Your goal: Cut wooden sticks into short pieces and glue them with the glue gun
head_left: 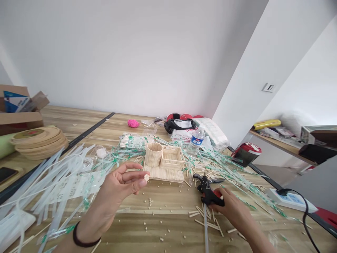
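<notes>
Table [126,239] wooden, cluttered; wall [126,52] white; left hand [118,189] pinching small piece [146,177]; right hand [231,207] gripping glue gun [209,193].

I count one round stick cup [153,154], one open stick crate [172,158] and one stick platform [164,173] mid-frame, one pink yarn ball [133,123] left of centre, and one water bottle [196,141] right of centre. There's one hot-glue gun [207,192] lower right, one power strip [291,201] farther right; the loose sticks [207,214] are too many to count.
</notes>
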The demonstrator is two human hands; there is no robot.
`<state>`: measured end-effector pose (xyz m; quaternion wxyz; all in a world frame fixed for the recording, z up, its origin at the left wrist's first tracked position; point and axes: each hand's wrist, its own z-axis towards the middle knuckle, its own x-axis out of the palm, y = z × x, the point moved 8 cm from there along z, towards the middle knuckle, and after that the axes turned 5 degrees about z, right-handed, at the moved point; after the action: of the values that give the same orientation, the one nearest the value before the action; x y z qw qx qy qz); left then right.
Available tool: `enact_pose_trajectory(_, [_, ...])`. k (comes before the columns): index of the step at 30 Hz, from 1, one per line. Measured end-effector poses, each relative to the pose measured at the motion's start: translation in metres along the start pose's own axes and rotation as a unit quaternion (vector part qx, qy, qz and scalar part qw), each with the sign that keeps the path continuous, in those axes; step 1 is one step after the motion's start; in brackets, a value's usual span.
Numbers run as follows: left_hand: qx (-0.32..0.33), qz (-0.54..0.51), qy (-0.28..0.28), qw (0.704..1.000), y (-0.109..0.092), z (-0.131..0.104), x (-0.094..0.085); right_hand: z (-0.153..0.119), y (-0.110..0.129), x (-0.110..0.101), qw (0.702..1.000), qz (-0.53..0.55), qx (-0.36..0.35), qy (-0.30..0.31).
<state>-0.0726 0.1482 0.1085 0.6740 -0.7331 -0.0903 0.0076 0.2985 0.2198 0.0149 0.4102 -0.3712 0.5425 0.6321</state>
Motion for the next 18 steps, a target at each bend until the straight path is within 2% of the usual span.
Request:
enact_pose_trajectory(3, [-0.030,-0.042,0.003,0.999,0.012,0.002,0.002,-0.001,0.003,-0.007,1.000,-0.012,-0.009,-0.027])
enact_pose_trajectory(5, [-0.059,-0.079,0.003,0.995,0.023,0.003,0.006,-0.005,0.021,-0.013,0.998,-0.014,-0.032,-0.046])
enact_pose_trajectory(7, [-0.086,-0.123,0.004,0.989,0.033,0.002,0.012,-0.012,0.058,-0.019,0.993,0.009,-0.094,-0.065])
enact_pose_trajectory(8, [-0.099,-0.144,0.005,0.985,0.037,0.002,0.015,-0.019,0.085,-0.023,0.984,0.040,-0.154,-0.081])
enact_pose_trajectory(11, [-0.134,-0.189,0.008,0.973,0.048,-0.001,0.024,-0.046,0.162,-0.038,0.931,0.100,-0.305,-0.172])
enact_pose_trajectory(13, [-0.150,-0.206,0.003,0.967,0.055,-0.002,0.028,-0.061,0.202,-0.041,0.902,0.113,-0.364,-0.203])
enact_pose_trajectory(15, [-0.157,-0.218,-0.004,0.963,0.060,-0.003,0.029,-0.069,0.228,-0.042,0.884,0.124,-0.390,-0.225])
enact_pose_trajectory(18, [-0.156,-0.232,-0.004,0.960,0.064,0.000,0.029,-0.072,0.247,-0.045,0.870,0.142,-0.397,-0.256])
